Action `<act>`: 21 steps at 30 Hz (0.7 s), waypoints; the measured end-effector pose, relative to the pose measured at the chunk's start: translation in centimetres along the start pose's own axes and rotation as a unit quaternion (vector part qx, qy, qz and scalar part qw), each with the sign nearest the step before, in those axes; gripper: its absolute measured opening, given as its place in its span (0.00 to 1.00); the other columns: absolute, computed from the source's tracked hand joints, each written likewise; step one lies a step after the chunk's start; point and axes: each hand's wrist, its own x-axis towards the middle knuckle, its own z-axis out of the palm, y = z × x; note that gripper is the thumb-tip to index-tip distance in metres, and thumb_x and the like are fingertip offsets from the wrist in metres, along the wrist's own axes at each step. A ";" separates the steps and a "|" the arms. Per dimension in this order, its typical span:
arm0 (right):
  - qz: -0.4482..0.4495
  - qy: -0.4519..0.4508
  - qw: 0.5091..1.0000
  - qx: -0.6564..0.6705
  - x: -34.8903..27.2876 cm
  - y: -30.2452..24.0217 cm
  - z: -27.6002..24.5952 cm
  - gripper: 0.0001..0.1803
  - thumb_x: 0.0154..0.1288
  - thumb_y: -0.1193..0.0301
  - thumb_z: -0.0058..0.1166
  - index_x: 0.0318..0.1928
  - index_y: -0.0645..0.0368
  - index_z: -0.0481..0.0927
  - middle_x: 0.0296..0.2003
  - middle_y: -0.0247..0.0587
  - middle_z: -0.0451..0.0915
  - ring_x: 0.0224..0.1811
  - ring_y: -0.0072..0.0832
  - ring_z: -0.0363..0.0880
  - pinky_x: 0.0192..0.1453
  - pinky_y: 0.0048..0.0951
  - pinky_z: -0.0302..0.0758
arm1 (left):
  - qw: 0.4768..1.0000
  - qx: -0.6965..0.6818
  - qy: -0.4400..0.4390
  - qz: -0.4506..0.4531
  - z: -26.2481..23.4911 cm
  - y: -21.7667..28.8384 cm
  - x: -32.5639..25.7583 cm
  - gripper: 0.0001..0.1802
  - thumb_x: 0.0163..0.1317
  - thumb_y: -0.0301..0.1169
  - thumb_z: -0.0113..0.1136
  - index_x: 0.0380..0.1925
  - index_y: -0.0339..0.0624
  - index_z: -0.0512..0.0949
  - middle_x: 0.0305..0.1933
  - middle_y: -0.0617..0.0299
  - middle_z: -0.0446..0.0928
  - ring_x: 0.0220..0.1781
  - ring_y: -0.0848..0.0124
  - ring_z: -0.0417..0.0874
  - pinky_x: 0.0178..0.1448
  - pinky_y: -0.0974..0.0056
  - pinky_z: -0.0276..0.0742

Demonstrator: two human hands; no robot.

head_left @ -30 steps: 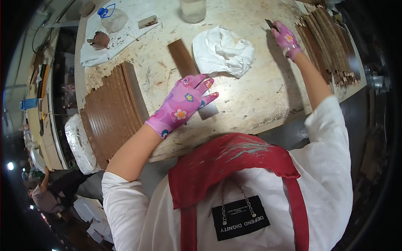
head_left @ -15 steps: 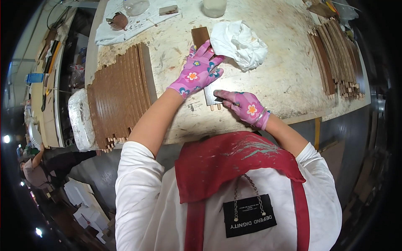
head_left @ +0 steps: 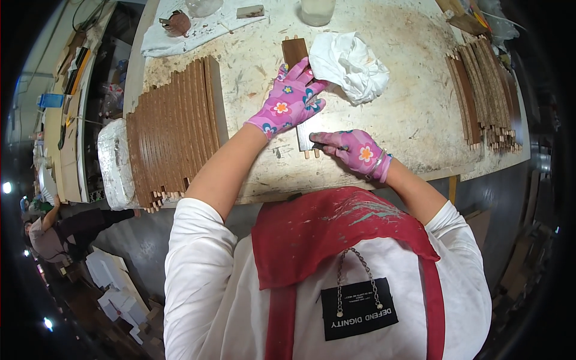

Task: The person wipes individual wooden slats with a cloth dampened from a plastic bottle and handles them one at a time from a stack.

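Note:
A narrow brown wooden panel point(head_left: 294, 49) lies lengthwise on the pale workbench point(head_left: 408, 120), its near end with small pegs at the bench's front. My left hand point(head_left: 291, 99), in a pink flowered glove, lies flat on the panel's middle and presses it down, fingers spread. My right hand point(head_left: 354, 150), gloved the same, is closed around a small thin dark tool whose tip touches the panel's near end. A crumpled white rag point(head_left: 354, 66) lies just right of the panel, beside my left fingertips.
A wide row of brown slats point(head_left: 174, 132) lies on the bench's left, next to a white wrapped block point(head_left: 114, 162). More slats point(head_left: 483, 96) are stacked at the right edge. A cloth with small items point(head_left: 198, 27) and a jar point(head_left: 317, 9) sit at the back. A person point(head_left: 54, 228) crouches at lower left.
My right hand came back from the slat stack at the far right to the panel's near end. My left hand slid up the panel toward the rag.

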 end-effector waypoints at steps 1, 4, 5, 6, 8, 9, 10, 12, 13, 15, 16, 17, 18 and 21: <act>-0.015 0.023 0.999 0.030 0.0 0.2 0.1 0.18 0.66 0.65 0.48 0.56 0.43 0.77 0.42 0.46 0.82 0.39 0.45 0.81 0.44 0.41 0.76 | 1.000 -0.006 -0.003 0.005 0.0 0.0 0.1 0.26 0.65 0.49 0.50 0.59 0.52 0.72 0.69 0.57 0.61 0.74 0.53 0.52 0.73 0.41 0.49; 0.007 0.022 1.000 0.014 -0.2 -0.3 -0.1 0.17 0.66 0.65 0.48 0.55 0.43 0.77 0.40 0.46 0.83 0.37 0.45 0.81 0.42 0.41 0.77 | 1.000 -0.002 -0.004 0.005 0.3 -0.1 0.2 0.26 0.64 0.50 0.50 0.59 0.55 0.72 0.68 0.59 0.62 0.74 0.55 0.53 0.73 0.41 0.49; 0.007 0.020 1.000 0.015 -0.1 -0.4 -0.1 0.17 0.66 0.65 0.48 0.55 0.43 0.77 0.40 0.46 0.83 0.37 0.45 0.81 0.42 0.41 0.77 | 1.000 0.009 -0.002 0.001 0.4 -0.2 0.2 0.26 0.64 0.51 0.49 0.60 0.58 0.72 0.68 0.60 0.63 0.74 0.57 0.54 0.73 0.40 0.48; -0.005 0.018 1.000 -0.013 0.0 -0.4 -0.2 0.17 0.66 0.65 0.48 0.55 0.43 0.78 0.39 0.46 0.83 0.36 0.45 0.81 0.40 0.41 0.77 | 1.000 0.009 -0.002 0.000 0.5 -0.2 0.1 0.26 0.64 0.51 0.49 0.60 0.58 0.72 0.68 0.60 0.63 0.74 0.57 0.54 0.73 0.40 0.48; -0.017 0.015 0.999 -0.041 0.2 -0.6 -0.6 0.17 0.66 0.65 0.48 0.55 0.42 0.78 0.37 0.46 0.83 0.34 0.45 0.81 0.38 0.41 0.77 | 1.000 0.003 0.014 0.000 0.6 -0.2 0.0 0.26 0.63 0.51 0.49 0.60 0.59 0.72 0.68 0.61 0.63 0.74 0.58 0.53 0.73 0.40 0.49; -0.013 -0.004 0.998 -0.060 0.3 -0.8 -0.9 0.17 0.67 0.65 0.48 0.55 0.42 0.78 0.35 0.46 0.83 0.32 0.44 0.81 0.36 0.41 0.77 | 1.000 0.002 0.015 -0.002 0.6 -0.2 0.0 0.26 0.63 0.51 0.49 0.60 0.59 0.72 0.68 0.61 0.63 0.74 0.58 0.53 0.73 0.40 0.49; -0.009 -0.024 0.997 -0.079 0.5 -0.9 -1.1 0.17 0.67 0.65 0.48 0.55 0.42 0.78 0.33 0.46 0.83 0.30 0.44 0.81 0.34 0.41 0.76 | 1.000 0.011 0.013 -0.002 0.6 -0.2 0.0 0.26 0.63 0.51 0.49 0.60 0.59 0.72 0.68 0.61 0.63 0.74 0.58 0.53 0.73 0.40 0.49; -0.019 -0.023 0.997 -0.077 0.7 -0.3 -1.0 0.16 0.67 0.64 0.48 0.54 0.41 0.78 0.31 0.46 0.82 0.29 0.44 0.80 0.33 0.41 0.76 | 1.000 0.019 0.012 -0.003 0.4 -0.1 0.1 0.26 0.63 0.51 0.49 0.60 0.59 0.71 0.68 0.60 0.63 0.74 0.58 0.53 0.73 0.40 0.48; -0.029 -0.020 0.997 -0.074 0.8 0.0 -1.0 0.16 0.67 0.64 0.48 0.54 0.41 0.78 0.30 0.46 0.82 0.28 0.44 0.80 0.33 0.41 0.76 | 1.000 0.001 -0.001 -0.005 0.1 0.0 0.2 0.25 0.63 0.50 0.50 0.59 0.56 0.72 0.68 0.60 0.62 0.75 0.57 0.52 0.73 0.41 0.47; -0.042 -0.031 0.995 -0.085 1.1 0.6 -1.0 0.16 0.66 0.64 0.48 0.54 0.40 0.78 0.29 0.46 0.82 0.27 0.44 0.80 0.33 0.41 0.76 | 1.000 -0.016 -0.011 -0.010 -0.1 0.1 0.2 0.24 0.64 0.48 0.51 0.58 0.53 0.73 0.69 0.59 0.61 0.75 0.56 0.50 0.74 0.41 0.46; -0.053 -0.042 0.993 -0.096 1.2 0.8 -1.1 0.16 0.66 0.63 0.48 0.53 0.40 0.79 0.28 0.46 0.82 0.27 0.44 0.80 0.33 0.41 0.76 | 1.000 -0.016 -0.019 -0.012 -0.2 0.1 0.2 0.25 0.64 0.48 0.51 0.58 0.53 0.73 0.69 0.59 0.61 0.75 0.56 0.50 0.74 0.41 0.46; -0.055 -0.043 0.993 -0.097 1.4 0.8 -1.3 0.16 0.66 0.63 0.48 0.53 0.40 0.79 0.28 0.46 0.82 0.27 0.44 0.80 0.33 0.41 0.76 | 0.999 -0.017 -0.026 -0.014 -0.2 0.1 0.2 0.25 0.64 0.48 0.51 0.59 0.53 0.72 0.70 0.60 0.60 0.75 0.56 0.50 0.74 0.41 0.46; -0.056 -0.058 0.993 -0.087 1.6 0.7 -1.5 0.16 0.66 0.63 0.49 0.54 0.40 0.79 0.28 0.46 0.82 0.27 0.43 0.80 0.33 0.41 0.76 | 0.999 -0.016 -0.024 -0.017 0.0 0.0 0.1 0.25 0.64 0.48 0.51 0.59 0.53 0.72 0.70 0.60 0.60 0.75 0.56 0.50 0.74 0.41 0.46; -0.071 -0.090 0.990 -0.079 1.9 0.9 -1.8 0.17 0.66 0.63 0.49 0.55 0.39 0.78 0.28 0.47 0.82 0.27 0.43 0.80 0.33 0.40 0.76 | 1.000 -0.006 0.015 -0.005 0.7 -0.3 -0.1 0.26 0.63 0.51 0.49 0.59 0.57 0.73 0.69 0.60 0.62 0.75 0.58 0.51 0.73 0.40 0.46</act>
